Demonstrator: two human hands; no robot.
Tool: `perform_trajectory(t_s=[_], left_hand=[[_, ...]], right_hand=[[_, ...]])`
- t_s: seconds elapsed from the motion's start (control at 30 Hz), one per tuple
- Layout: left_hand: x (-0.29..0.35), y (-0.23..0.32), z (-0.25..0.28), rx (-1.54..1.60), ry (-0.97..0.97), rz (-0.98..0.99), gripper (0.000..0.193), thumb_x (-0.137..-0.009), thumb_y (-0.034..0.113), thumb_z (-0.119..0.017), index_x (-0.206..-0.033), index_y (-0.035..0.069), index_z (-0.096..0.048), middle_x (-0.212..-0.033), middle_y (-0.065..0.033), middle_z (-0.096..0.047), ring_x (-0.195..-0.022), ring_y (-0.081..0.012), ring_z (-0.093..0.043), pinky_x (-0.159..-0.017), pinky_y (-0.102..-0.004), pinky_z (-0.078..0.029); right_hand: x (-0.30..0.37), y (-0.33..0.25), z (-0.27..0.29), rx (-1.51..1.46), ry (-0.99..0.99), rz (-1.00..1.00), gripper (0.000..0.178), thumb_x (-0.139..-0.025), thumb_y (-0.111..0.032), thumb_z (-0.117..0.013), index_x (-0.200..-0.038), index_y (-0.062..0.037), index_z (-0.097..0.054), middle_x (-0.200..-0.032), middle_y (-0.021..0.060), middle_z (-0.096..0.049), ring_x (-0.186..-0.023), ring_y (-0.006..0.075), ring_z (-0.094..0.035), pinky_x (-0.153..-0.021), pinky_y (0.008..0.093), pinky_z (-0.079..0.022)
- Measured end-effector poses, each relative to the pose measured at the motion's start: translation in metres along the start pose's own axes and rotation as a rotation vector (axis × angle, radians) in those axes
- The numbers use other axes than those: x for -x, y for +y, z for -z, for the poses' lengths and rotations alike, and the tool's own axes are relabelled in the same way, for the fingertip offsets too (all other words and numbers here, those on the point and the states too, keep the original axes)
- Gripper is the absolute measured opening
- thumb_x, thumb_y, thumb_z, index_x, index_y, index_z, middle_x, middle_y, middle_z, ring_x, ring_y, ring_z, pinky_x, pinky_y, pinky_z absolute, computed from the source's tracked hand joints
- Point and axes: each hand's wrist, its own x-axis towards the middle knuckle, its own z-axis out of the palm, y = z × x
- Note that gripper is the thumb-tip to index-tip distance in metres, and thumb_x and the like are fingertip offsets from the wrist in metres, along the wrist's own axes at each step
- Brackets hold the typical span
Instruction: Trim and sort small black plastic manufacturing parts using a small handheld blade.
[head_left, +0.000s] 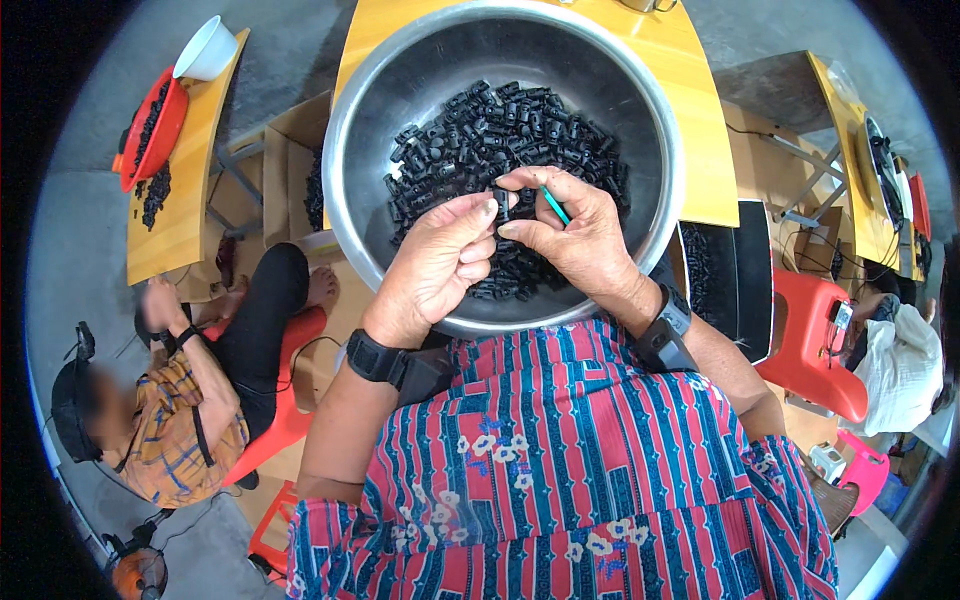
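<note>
Both hands meet over a large steel bowl (352, 190) heaped with small black plastic parts (530, 125). My left hand (440, 250) is closed, pinching one small black cylindrical part (502, 204) between thumb and fingers. My right hand (590, 235) curls around a thin green stick-like tool (555, 206), which slants out between its fingers. The right thumb and index fingertip come close to the held part from the other side; whether they touch it I cannot tell.
The bowl rests on a yellow table (705, 120). A cardboard box (290, 190) stands at left, an open black-lined box (735, 280) at right. A person (180, 400) sits at left by another table with a red basin (160, 130). A red stool (810, 340) is at right.
</note>
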Motion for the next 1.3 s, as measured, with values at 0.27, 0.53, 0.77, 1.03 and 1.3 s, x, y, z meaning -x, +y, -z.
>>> perform_trajectory(t_s=[0.27,0.53,0.77,1.03,1.3], left_hand=[[0.002,-0.008,-0.004,0.106,-0.069,0.051,0.022,-0.096,0.016,-0.055,-0.112,0.003,-0.060,-0.082,0.0009,-0.055,-0.061,-0.0040,-0.040,-0.047,-0.0151,-0.033],[0.005,-0.014,-0.005,-0.137,0.037,-0.065,0.020,-0.096,0.021,-0.055,-0.106,0.004,-0.058,-0.081,0.0032,-0.052,-0.058,-0.0021,-0.037,-0.046,-0.0147,-0.030],[0.004,-0.022,-0.003,-0.166,-0.023,-0.117,0.025,-0.100,0.029,-0.049,-0.106,0.006,-0.055,-0.078,0.0047,-0.046,-0.058,-0.0018,-0.034,-0.047,-0.0155,-0.028],[0.004,-0.025,-0.023,-0.219,0.009,-0.187,0.027,-0.102,0.030,-0.042,-0.114,0.008,-0.052,-0.079,0.0053,-0.044,-0.060,-0.0027,-0.034,-0.051,-0.0158,-0.030],[0.003,-0.026,-0.019,-0.064,-0.111,-0.216,0.023,-0.102,0.032,-0.042,-0.094,0.011,-0.048,-0.078,0.0038,-0.041,-0.063,-0.0041,-0.036,-0.052,-0.0167,-0.031]], right_hand=[[0.003,0.002,0.002,-0.030,-0.044,0.005,0.035,-0.077,0.005,-0.071,-0.110,0.0006,-0.061,-0.104,0.0026,-0.060,-0.100,0.0081,-0.055,-0.086,0.0206,-0.046],[0.006,-0.003,0.004,0.147,-0.023,0.018,0.035,-0.076,-0.004,-0.075,-0.108,-0.0010,-0.062,-0.092,-0.0021,-0.064,-0.064,0.0015,-0.039,-0.057,0.0173,-0.038],[0.008,0.001,0.001,0.210,0.012,0.093,0.036,-0.076,-0.005,-0.075,-0.109,-0.0005,-0.062,-0.098,0.0061,-0.067,-0.077,0.0066,-0.057,-0.068,0.0218,-0.047],[0.008,0.004,0.001,0.271,0.012,0.257,0.038,-0.076,-0.006,-0.074,-0.112,-0.0007,-0.062,-0.097,0.0119,-0.066,-0.090,0.0164,-0.065,-0.079,0.0273,-0.050],[0.011,-0.003,0.009,0.332,0.045,0.205,0.021,-0.089,-0.019,-0.062,-0.097,-0.0004,-0.056,-0.079,0.0134,-0.058,-0.070,0.0232,-0.057,-0.064,0.0312,-0.046]])
